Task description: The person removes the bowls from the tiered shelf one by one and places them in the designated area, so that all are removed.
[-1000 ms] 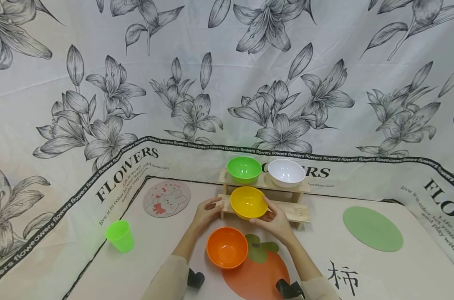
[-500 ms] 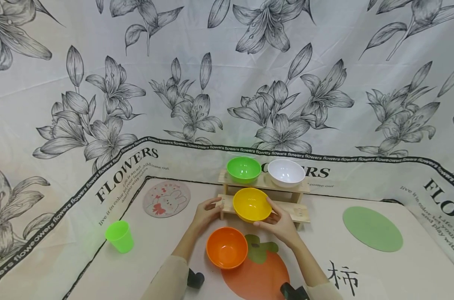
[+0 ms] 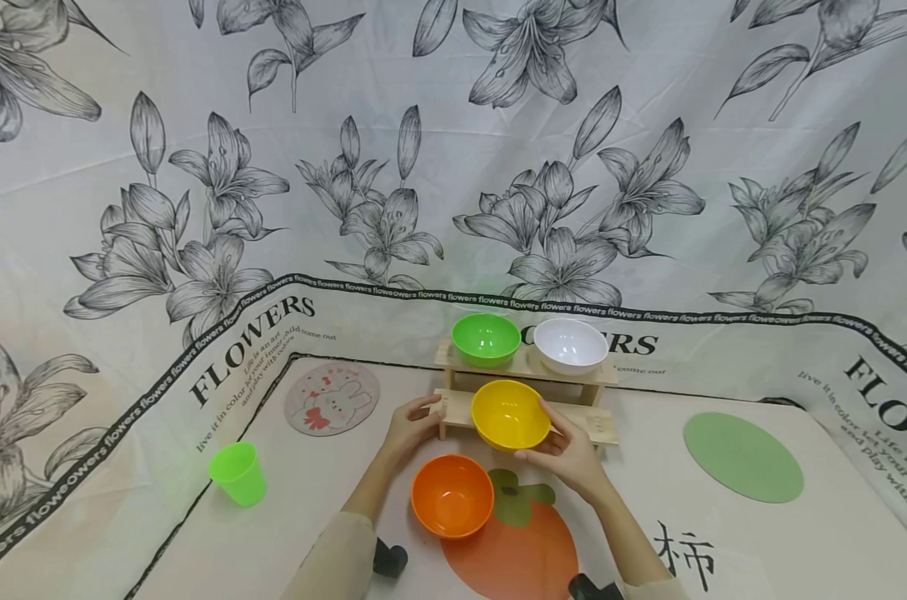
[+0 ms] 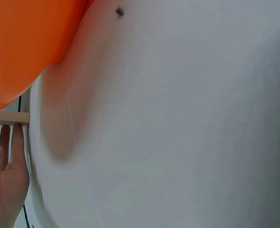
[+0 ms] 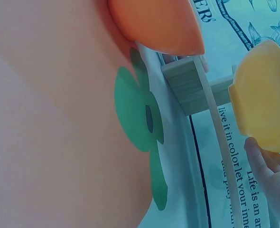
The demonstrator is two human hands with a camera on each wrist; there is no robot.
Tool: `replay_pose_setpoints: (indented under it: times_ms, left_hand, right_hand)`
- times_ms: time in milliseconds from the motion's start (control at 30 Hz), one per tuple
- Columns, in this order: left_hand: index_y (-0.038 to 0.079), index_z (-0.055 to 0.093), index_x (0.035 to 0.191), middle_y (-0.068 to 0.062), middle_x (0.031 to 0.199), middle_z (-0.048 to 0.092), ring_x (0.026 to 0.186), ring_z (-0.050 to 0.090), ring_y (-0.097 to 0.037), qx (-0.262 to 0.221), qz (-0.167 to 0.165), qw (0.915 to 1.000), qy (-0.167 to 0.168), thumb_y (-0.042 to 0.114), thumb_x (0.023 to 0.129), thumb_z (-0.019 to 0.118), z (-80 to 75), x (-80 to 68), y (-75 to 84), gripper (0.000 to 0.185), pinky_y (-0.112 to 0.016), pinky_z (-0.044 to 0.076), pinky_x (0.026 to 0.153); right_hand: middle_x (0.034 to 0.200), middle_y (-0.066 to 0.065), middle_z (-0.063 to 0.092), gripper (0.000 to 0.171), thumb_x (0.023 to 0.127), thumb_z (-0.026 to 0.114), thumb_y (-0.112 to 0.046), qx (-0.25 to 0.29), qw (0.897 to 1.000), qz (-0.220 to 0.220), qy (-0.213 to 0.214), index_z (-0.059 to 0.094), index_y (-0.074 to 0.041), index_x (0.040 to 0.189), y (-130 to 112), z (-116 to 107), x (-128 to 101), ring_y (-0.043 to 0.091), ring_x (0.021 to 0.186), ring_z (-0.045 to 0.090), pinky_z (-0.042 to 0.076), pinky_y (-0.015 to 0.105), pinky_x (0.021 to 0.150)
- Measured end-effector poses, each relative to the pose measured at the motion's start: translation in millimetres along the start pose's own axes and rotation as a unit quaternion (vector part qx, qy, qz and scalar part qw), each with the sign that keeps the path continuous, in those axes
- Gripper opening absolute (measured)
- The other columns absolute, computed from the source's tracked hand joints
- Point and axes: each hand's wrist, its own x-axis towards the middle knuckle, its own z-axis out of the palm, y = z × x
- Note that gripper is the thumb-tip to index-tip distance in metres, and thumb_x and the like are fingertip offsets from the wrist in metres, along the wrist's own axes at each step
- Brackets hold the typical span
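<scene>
Two bowls [image 3: 528, 342] sit on the rack [image 3: 602, 427], a third bowl [image 3: 452, 495] before it.

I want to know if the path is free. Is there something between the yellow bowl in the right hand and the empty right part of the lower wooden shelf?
Nothing visible does. The right hand holds the yellow bowl over the lower shelf, whose right part lies bare beside it. The orange bowl sits nearer the person, out of the way.
</scene>
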Motion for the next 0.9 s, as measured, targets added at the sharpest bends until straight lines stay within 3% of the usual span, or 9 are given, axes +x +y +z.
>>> replay_pose_setpoints:
  times_ms: [667,767,900]
  left_hand:
    - [-0.006,0.055,0.126,-0.027,0.116,0.059,0.098,0.061,-0.023,-0.011,0.002,0.9999,0.003,0.010,0.086,0.067,1.8,-2.6,3.6,0.044,-0.038,0.053,0.088]
    - [-0.006,0.055,0.126,-0.027,0.116,0.059,0.098,0.061,-0.023,-0.010,0.003,0.9999,0.004,0.010,0.087,0.067,1.5,-2.5,3.3,0.044,-0.038,0.054,0.088]
    - [-0.006,0.055,0.126,-0.028,0.115,0.059,0.098,0.061,-0.024,-0.009,0.003,0.9999,0.005,0.009,0.087,0.067,1.4,-2.1,3.0,0.044,-0.037,0.054,0.088]
  right_hand:
    - [0.143,0.033,0.031,0.083,0.076,0.072,0.006,0.019,0.999,-0.026,-0.010,0.024,0.010,0.144,1.2,-10.4,-18.5,0.047,0.115,0.048,0.051,0.021,0.088]
    - [0.144,0.032,0.029,0.083,0.077,0.071,0.006,0.022,0.999,-0.022,-0.014,0.023,0.009,0.144,0.7,-11.5,-21.5,0.040,0.116,0.050,0.050,0.020,0.088]
    - [0.145,0.033,0.028,0.083,0.078,0.071,0.006,0.018,0.999,-0.026,-0.018,0.022,0.010,0.144,0.0,-13.2,-26.1,0.014,0.112,0.056,0.050,0.019,0.088]
